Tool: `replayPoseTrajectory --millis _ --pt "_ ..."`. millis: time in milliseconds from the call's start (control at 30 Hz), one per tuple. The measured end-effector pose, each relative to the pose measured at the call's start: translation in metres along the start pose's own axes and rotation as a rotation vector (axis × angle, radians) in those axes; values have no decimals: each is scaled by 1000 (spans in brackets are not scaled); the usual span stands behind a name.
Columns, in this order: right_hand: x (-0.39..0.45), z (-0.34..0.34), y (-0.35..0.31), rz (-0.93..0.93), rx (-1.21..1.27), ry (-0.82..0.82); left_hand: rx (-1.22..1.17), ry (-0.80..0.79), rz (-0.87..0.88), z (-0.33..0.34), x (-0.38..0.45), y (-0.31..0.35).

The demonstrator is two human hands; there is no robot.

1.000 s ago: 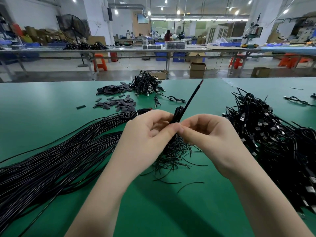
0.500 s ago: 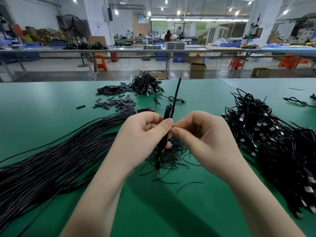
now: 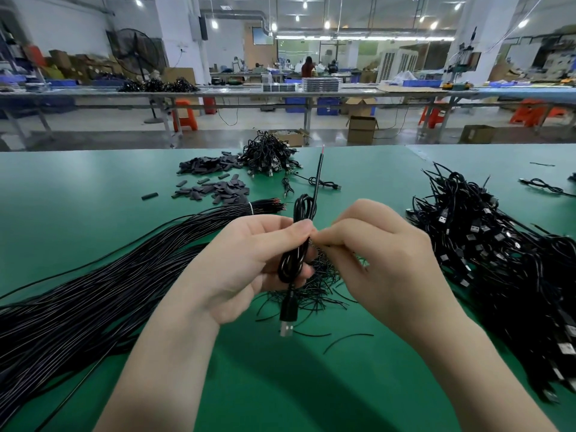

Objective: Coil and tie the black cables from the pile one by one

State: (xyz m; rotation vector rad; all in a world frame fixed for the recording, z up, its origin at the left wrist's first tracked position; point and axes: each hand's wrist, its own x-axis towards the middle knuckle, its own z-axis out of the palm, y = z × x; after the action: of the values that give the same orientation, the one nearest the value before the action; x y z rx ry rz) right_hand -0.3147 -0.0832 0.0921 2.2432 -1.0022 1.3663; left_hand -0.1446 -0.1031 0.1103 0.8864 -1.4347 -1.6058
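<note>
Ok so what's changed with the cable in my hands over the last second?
The coiled cable has swung from leaning right to nearly upright, and its USB plug now hangs in view below the left hand. The left hand still grips the coil; the right hand still pinches at its middle. The cable piles on the green table have not moved.

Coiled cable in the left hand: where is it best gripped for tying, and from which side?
Probably around the coiled cable at its bunched middle, as the left hand does, coming from the left. The loops lie narrow and parallel there, the USB plug hangs free below, and the right hand can work beside it.
</note>
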Motion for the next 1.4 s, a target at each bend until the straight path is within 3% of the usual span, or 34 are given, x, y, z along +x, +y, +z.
replayPoseTrajectory --millis 300,500,667,733,867,933,1067,1233,1400 --pt "5 -19 2 130 291 -42 -235 -171 -52 2 -3 0" --pt "4 -20 0 274 718 -46 -324 -287 16 0 -6 0" --pt "4 -16 4 443 1039 -53 -231 -340 109 1 -7 -1" --pt "3 -14 5 547 1099 -57 -137 -292 174 2 -8 1" --pt "3 -11 4 850 1047 -117 6 -52 262 0 -6 1" --pt "3 -9 1 897 976 -212 134 27 322 -1 -3 -1" --pt "4 -10 0 964 967 -221 332 31 417 -1 0 -3" --pt "4 -15 3 980 994 -219 360 55 476 3 1 -5" --pt "6 -14 -2 808 919 -84 309 163 512 9 3 -8"
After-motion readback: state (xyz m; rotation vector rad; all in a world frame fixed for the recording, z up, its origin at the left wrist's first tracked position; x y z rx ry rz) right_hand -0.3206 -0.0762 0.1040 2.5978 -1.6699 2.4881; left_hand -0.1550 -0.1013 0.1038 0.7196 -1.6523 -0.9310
